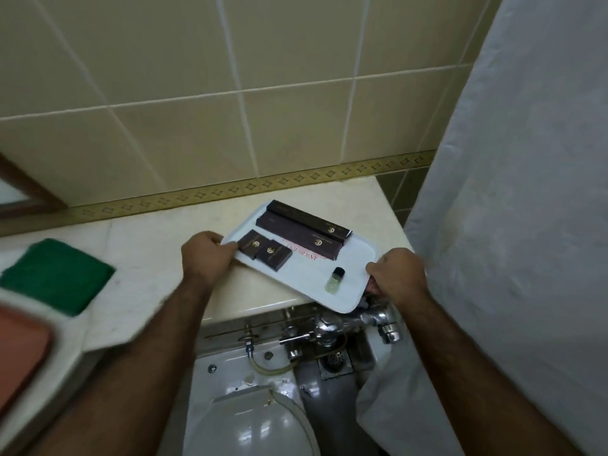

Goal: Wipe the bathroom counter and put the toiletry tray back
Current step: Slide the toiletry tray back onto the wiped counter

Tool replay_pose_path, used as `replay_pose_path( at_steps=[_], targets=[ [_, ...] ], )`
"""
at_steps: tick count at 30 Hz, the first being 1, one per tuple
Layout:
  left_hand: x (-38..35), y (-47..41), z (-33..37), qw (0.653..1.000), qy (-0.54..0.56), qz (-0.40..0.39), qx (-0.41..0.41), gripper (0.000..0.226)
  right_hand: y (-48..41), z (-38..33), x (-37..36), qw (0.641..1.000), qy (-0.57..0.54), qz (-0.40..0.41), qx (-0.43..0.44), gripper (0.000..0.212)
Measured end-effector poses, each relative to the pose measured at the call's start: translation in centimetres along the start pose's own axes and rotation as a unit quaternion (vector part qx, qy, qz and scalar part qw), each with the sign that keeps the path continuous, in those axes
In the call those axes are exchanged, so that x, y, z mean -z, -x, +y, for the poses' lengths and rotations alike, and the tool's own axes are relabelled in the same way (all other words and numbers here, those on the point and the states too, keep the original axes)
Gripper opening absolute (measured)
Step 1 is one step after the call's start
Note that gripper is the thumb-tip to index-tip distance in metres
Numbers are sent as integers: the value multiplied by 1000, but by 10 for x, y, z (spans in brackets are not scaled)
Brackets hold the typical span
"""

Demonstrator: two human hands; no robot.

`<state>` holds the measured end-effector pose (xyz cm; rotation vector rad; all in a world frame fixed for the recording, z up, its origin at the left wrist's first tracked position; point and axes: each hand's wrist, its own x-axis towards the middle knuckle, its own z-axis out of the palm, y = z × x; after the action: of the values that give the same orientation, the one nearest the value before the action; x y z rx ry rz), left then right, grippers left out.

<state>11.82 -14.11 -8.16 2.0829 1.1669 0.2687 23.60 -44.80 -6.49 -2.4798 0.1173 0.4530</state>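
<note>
A white toiletry tray [357, 258] lies at an angle on the right end of the cream counter [158, 258], its near corner sticking out past the counter's front edge. My left hand [205, 255] grips the tray's left rim and my right hand [399, 274] grips its right rim. On the tray lie two long dark boxes [302, 236], two small dark boxes [265, 253] and a small clear bottle [334, 278] with a black cap. A folded green cloth [57, 276] rests on the counter at the left.
A white shower curtain [513, 192] hangs close on the right. Below the counter are chrome flush pipes [329, 327] and a white toilet [250, 419]. A reddish object [19, 353] sits at the lower left. Tiled wall runs behind the counter.
</note>
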Motion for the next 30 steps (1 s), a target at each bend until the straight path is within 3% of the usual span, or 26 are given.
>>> replay_pose_path(
  at_steps=[4, 9, 14, 19, 30],
  targets=[
    [53, 17, -47, 998, 7, 25, 61, 19, 7, -50, -31, 993, 95, -3, 76, 23],
    [98, 31, -88, 993, 11, 10, 116, 29, 9, -101, -76, 984, 109, 24, 140, 25],
    [107, 30, -113, 991, 13, 10, 130, 20, 8, -126, -111, 975, 123, 36, 182, 29],
    [105, 7, -111, 992, -2, -29, 119, 7, -5, -144, -127, 977, 101, 62, 176, 29],
    [96, -53, -97, 987, 3, -49, 152, 2, -56, -186, -141, 979, 108, 68, 158, 26]
  ],
)
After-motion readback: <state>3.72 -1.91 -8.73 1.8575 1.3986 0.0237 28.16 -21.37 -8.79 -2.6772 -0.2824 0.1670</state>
